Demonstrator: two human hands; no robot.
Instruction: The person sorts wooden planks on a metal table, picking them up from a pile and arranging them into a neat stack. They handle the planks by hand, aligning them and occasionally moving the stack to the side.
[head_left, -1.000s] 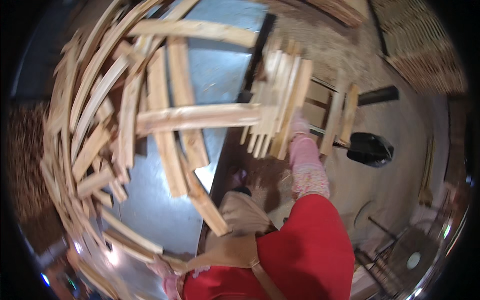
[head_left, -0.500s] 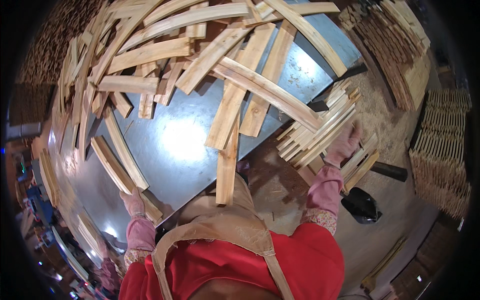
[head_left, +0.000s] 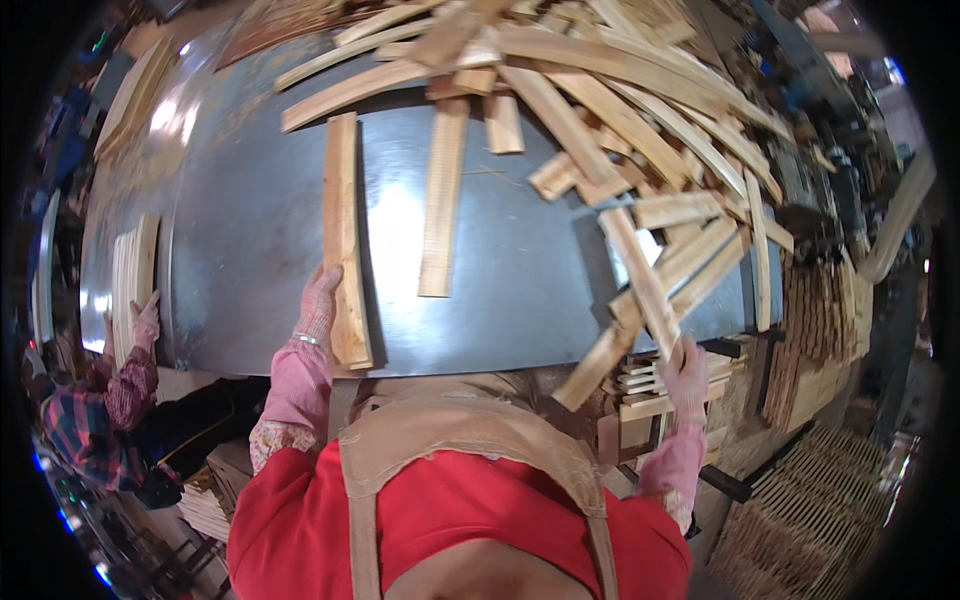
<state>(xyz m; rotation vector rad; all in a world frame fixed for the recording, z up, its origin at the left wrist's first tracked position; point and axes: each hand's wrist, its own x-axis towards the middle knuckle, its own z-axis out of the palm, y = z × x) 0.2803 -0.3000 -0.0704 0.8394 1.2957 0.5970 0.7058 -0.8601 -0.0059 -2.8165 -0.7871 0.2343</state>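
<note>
My left hand [head_left: 318, 300] is closed around the left side of a curved wooden slat [head_left: 347, 240], which lies lengthwise near the front of the metal table [head_left: 270, 240]. This piece looks thick, and I cannot tell whether it is one slat or two pressed together. My right hand [head_left: 685, 375] pinches the near end of another pale slat [head_left: 642, 280], whose far end rests against the pile. Between my hands a single slat [head_left: 442, 200] lies on the table, apart from both.
A jumbled heap of slats [head_left: 620, 90] covers the table's far right. Below my right hand is a neat stack of slats [head_left: 640, 408]. More stacked wood [head_left: 800, 500] stands at lower right. On the left, a co-worker's hand [head_left: 145, 322] touches a slat bundle [head_left: 125, 290].
My view has swung, bringing the heap to the right. My right hand has gone from the neat stack to a slat's end on the table. My left hand stays on its slat.
</note>
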